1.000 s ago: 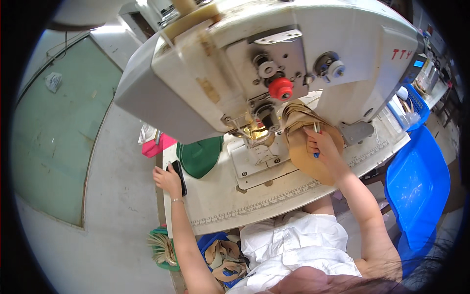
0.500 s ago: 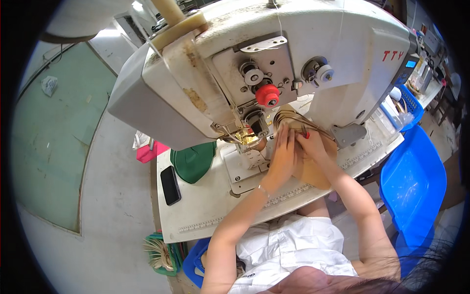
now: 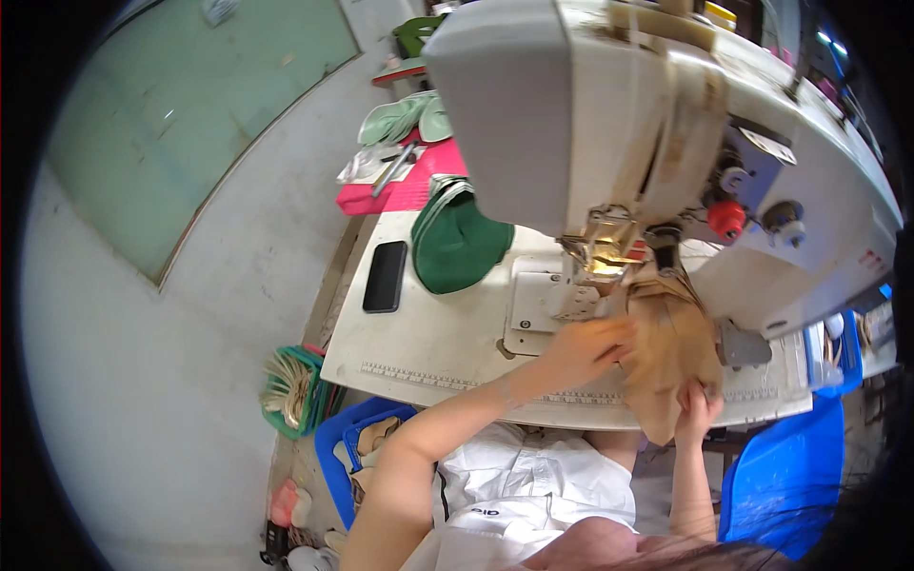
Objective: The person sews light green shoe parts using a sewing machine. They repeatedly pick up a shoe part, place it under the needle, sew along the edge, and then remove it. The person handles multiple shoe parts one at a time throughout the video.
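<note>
Right grip (image 3: 702,406) pinching tan fabric (image 3: 668,335), left grip (image 3: 588,348) at its edge, sewing machine (image 3: 505,114)

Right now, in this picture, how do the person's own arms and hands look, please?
The left hand and right hand wear no gloves. No sleeve covers the left forearm or right forearm. A thin band seems to circle the left wrist, but blur hides its detail.

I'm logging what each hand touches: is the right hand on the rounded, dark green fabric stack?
No, the right hand is at the lower right edge of the tan fabric, apart from the green stack.
</note>
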Demonstrator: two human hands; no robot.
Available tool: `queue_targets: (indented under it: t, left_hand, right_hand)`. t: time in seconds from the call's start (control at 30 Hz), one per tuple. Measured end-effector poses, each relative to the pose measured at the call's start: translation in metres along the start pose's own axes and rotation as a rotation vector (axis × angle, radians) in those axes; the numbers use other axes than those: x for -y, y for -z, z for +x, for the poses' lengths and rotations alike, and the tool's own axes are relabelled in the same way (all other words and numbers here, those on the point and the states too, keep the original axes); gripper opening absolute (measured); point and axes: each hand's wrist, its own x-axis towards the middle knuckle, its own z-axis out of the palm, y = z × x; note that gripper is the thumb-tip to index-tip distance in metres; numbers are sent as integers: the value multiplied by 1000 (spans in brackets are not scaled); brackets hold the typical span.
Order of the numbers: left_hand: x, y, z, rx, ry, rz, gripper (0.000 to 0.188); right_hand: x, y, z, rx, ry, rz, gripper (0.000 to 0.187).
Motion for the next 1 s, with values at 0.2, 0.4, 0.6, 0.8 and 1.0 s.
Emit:
queue_targets:
  t: [0.2,0.4,0.6,0.8,1.0]
  left_hand:
    - [75,133,-85,-522,204,740,30]
    - [135,187,-103,-490,515,205,14]
    - [16,171,-75,-249,-22,677,20]
    - [-60,98,-151,270,63,468,39]
    - [-51,65,-198,213,190,414,58]
  right_hand:
    - [49,-22,-15,-99,-81,477,32]
    - [97,-110,-7,234,-236,647,47]
    - [123,-152,-10,590,-484,624,48]
    - [107,-218,-11,612,-959,264,27]
    - [-12,-264,-7,411,-1070,361,25]
